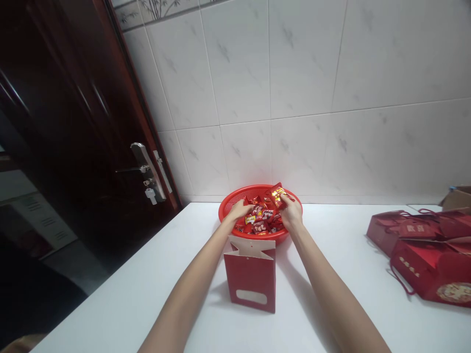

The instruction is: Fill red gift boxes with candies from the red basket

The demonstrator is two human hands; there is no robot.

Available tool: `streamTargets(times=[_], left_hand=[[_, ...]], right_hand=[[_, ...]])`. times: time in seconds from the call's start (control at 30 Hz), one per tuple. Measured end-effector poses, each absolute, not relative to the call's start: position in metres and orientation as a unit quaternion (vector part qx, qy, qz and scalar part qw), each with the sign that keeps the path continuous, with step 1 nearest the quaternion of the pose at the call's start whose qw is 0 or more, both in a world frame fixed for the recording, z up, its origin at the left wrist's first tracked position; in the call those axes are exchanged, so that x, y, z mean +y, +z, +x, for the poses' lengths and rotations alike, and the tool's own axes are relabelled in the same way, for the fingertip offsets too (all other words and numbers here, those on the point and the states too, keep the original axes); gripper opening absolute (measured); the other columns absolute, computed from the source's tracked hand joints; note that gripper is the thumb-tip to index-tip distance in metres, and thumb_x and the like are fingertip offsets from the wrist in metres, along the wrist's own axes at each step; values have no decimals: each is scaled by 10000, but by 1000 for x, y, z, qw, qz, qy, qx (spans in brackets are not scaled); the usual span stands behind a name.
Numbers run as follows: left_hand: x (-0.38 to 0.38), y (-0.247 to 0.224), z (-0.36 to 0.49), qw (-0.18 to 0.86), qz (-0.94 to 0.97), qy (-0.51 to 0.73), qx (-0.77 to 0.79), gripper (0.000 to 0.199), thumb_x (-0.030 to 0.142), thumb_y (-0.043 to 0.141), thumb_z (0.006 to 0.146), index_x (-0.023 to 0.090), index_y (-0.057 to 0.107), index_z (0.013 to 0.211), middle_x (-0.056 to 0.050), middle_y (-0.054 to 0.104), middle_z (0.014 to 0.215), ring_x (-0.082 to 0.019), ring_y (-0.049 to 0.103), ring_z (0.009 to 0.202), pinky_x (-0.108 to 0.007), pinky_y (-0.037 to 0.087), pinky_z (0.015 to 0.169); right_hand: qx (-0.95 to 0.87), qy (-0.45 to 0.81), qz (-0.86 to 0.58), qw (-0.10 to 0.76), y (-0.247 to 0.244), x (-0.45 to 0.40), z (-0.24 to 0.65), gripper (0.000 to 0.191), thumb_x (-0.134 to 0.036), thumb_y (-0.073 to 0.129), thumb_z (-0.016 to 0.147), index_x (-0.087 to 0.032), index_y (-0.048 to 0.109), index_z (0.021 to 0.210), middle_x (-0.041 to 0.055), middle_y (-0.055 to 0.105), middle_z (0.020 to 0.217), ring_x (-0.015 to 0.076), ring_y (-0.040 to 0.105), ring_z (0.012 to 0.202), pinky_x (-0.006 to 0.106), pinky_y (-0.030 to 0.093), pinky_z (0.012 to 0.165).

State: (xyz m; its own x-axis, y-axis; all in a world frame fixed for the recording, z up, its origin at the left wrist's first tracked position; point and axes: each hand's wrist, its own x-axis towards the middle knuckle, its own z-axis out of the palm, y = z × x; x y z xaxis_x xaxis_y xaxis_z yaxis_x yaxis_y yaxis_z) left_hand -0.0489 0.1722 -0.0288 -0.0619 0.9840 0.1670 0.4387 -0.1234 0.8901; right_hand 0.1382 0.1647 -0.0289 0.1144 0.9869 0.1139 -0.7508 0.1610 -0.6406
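A red plastic basket [225,202] stands against the tiled wall, filled with wrapped candies [259,226] in red, yellow and dark wrappers. My left hand [241,210] reaches over its left side, fingers stretched out and apart among the candies. Above the right side, my right hand [291,212] pinches a shiny red and gold candy packet [276,195]. Between my forearms stands a dark red paper gift box [250,279], upright, its top open and a pale oval window low on the front. The box's inside is mostly hidden from here.
Several red gift boxes [429,269] with cord handles lie at the right of the white table [331,255]. Behind them is part of a cardboard box [458,197]. A dark wooden door [91,122] with a metal handle [144,169] and keys stands at left.
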Motion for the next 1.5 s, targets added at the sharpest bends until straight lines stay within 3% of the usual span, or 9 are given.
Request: streamTargets(times=[0.1, 0.27, 0.37, 0.5, 0.7, 0.97, 1.23, 1.37, 1.5], left_hand=[[169, -32, -47, 290, 645, 387, 591, 189, 278, 785, 622, 188, 687, 756, -68, 714, 815, -234, 641, 826, -274, 445, 675], [158, -33, -36, 324, 726, 231, 560, 233, 202, 856, 446, 195, 656, 565, -2, 612, 554, -196, 557, 547, -280, 395, 540], [157, -29, -35, 300, 749, 233, 544, 225, 246, 795, 550, 193, 577, 534, 30, 529, 523, -150, 474, 530, -260, 339, 527], [159, -22, -36, 255, 742, 330, 525, 327, 431, 715, 697, 187, 514, 611, 41, 468, 604, -125, 417, 591, -245, 304, 553], [161, -17, -33, 299, 698, 460, 461, 457, 588, 714, 705, 171, 527, 704, 28, 495, 681, -124, 453, 638, -252, 368, 602], [153, -11, -31, 329, 669, 495, 447, 454, 545, 747, 709, 144, 665, 907, -52, 672, 911, -197, 591, 843, -299, 477, 752], [153, -12, -33, 299, 683, 499, 442, 282, 388, 718, 731, 157, 723, 893, -76, 719, 952, -237, 634, 920, -354, 503, 845], [157, -15, -39, 234, 679, 522, 460, 308, 237, 645, 747, 219, 767, 1029, -88, 685, 1232, -272, 532, 1257, -407, 424, 1059], [159, -18, -39, 238, 703, 520, 423, 385, 182, 545, 798, 235, 752, 1119, -71, 670, 1275, -242, 527, 1289, -401, 385, 1114]], right_hand=[[-273, 610, -224, 709, -28, 163, 138, 152, -218, 763, 601, -188, 666, 713, 23, 731, 715, 202, 684, 727, 310, 548, 670], [-264, 607, -235, 712, -25, 159, 137, 127, -195, 738, 574, -194, 646, 660, -4, 705, 654, 166, 641, 633, 273, 511, 581], [-268, 602, -245, 711, -25, 158, 138, 136, -177, 734, 556, -201, 638, 650, -26, 677, 617, 156, 618, 596, 263, 485, 541], [-272, 590, -257, 716, -26, 160, 138, 104, -171, 685, 562, -208, 596, 599, -44, 634, 573, 136, 581, 553, 257, 475, 532], [-285, 570, -279, 719, -32, 166, 138, 141, -172, 641, 576, -217, 613, 707, -37, 653, 622, 160, 624, 622, 274, 512, 595], [-286, 567, -292, 715, -38, 170, 135, 303, -210, 723, 564, -219, 614, 846, -28, 693, 693, 176, 661, 669, 276, 535, 594], [-322, 588, -268, 692, -38, 167, 136, 315, -245, 793, 562, -197, 644, 836, 5, 718, 704, 195, 670, 663, 284, 524, 554], [-325, 601, -267, 679, -35, 165, 137, 273, -231, 802, 562, -196, 636, 776, -15, 685, 633, 169, 628, 587, 267, 489, 508], [-331, 615, -261, 666, -29, 157, 136, 249, -235, 815, 573, -194, 625, 729, -15, 673, 607, 168, 634, 592, 259, 481, 506]])
